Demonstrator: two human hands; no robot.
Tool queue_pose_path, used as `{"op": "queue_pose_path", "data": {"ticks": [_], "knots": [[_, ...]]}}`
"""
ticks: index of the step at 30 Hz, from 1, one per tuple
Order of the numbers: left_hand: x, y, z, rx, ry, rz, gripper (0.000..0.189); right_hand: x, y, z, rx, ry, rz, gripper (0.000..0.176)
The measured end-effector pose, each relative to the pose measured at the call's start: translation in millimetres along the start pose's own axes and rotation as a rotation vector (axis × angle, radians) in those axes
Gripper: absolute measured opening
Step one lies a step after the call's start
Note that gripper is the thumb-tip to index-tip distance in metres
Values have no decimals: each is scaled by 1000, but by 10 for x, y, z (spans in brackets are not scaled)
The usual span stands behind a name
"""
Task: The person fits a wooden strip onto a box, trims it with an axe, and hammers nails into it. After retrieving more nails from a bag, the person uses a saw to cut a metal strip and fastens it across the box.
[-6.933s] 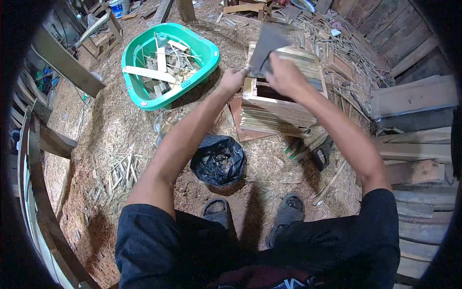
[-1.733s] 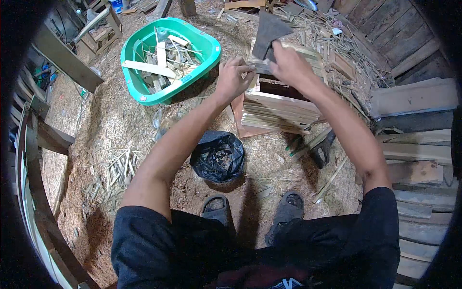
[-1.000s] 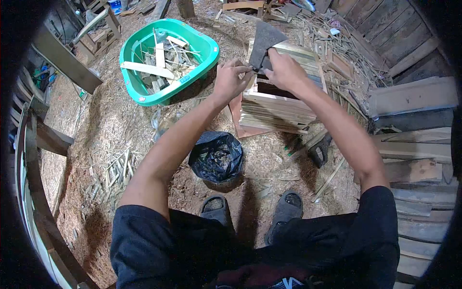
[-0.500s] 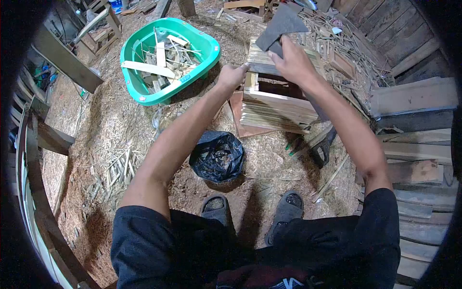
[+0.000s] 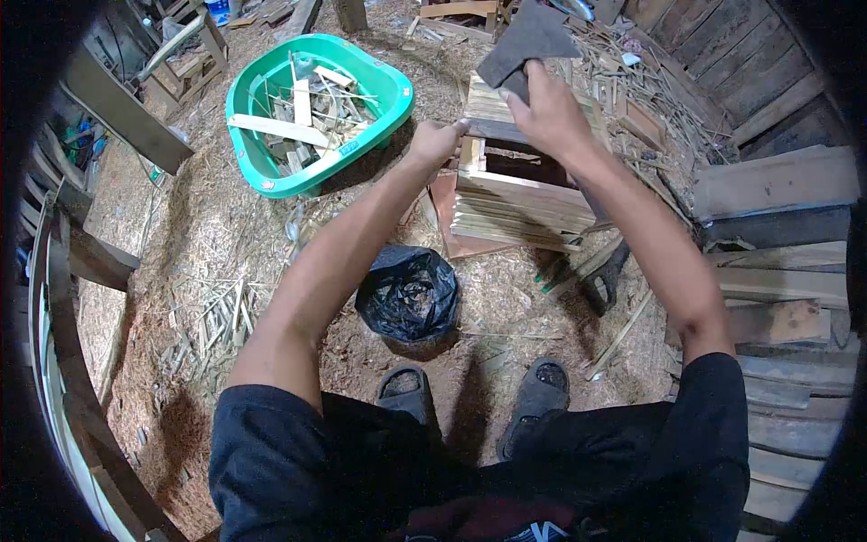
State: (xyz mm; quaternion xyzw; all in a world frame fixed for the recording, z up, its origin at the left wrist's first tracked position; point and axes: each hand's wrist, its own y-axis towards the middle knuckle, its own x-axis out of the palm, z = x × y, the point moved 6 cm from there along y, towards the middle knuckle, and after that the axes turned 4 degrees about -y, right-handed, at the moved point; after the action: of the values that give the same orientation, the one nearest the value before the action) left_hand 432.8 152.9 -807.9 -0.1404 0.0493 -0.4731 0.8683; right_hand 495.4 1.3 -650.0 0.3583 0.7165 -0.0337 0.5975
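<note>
My right hand (image 5: 553,113) is closed just below the broad dark metal head of a hatchet (image 5: 531,45). The hatchet is over the far part of a slatted wooden box (image 5: 519,210), and its handle is largely hidden by my hand and forearm. My left hand (image 5: 437,143) grips the left end of a dark wooden slat (image 5: 497,131) lying across the box top. Near my thumb, that slat meets the box's left edge. Between the slat and the front slats, a dark opening (image 5: 522,165) shows in the box.
To the left stands a green plastic tub (image 5: 262,185) with wood scraps. A black plastic bag (image 5: 406,303) sits open before my feet. A dark-handled tool (image 5: 607,282) lies right of the box. Boards (image 5: 777,271) are stacked at the right; shavings cover the floor.
My right hand and the hatchet have shifted very slightly up and away from the slat. My left hand stays at the slat's end.
</note>
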Motion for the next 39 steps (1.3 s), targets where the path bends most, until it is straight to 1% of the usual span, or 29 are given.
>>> {"op": "queue_pose_path", "data": {"ticks": [2, 6, 11, 14, 15, 18, 19, 22, 23, 26, 29, 32, 33, 36, 37, 39], "knots": [[7, -34, 27, 5, -7, -8, 35, 224, -93, 53, -46, -45, -85, 37], [16, 27, -30, 11, -32, -59, 35, 263, -68, 60, -55, -112, -165, 36], [-28, 129, -69, 45, 41, 14, 38, -69, 89, 46, 18, -63, 0, 37], [-28, 73, -39, 42, 20, 17, 38, 241, -43, 122, -69, -48, -95, 36], [-30, 33, -20, 31, 0, 1, 38, 330, -139, 72, -31, -151, -289, 35], [17, -18, 30, 25, -19, -14, 34, 262, -94, 73, -54, -154, -233, 36], [15, -19, 16, 25, -16, -11, 33, 206, -63, 56, -92, -98, -155, 36], [-8, 10, 21, 7, 21, 7, 34, 69, 33, 97, -12, -41, -4, 37], [-13, 4, 27, 29, 7, 11, 37, 46, 44, 92, -35, -24, -1, 38], [-17, 40, -1, 21, 24, -5, 36, 177, -17, 138, -57, -122, -144, 38], [2, -81, 97, 65, 15, 13, 35, 303, -70, 244, -52, -86, -143, 36], [-22, 40, 4, 29, 18, -1, 34, 109, -12, 194, 46, 39, -16, 35], [-16, 26, 20, 24, 15, -4, 35, 68, 7, 177, -24, 40, 100, 35], [-17, 14, 38, 29, 12, -1, 36, 216, -9, 197, 9, -16, -23, 35], [-14, 36, 11, 41, 15, 5, 36, 304, -86, 136, -41, -62, -125, 37], [-23, 57, 11, 52, 12, 4, 35, 343, -108, 88, -54, -95, -186, 37]]}}
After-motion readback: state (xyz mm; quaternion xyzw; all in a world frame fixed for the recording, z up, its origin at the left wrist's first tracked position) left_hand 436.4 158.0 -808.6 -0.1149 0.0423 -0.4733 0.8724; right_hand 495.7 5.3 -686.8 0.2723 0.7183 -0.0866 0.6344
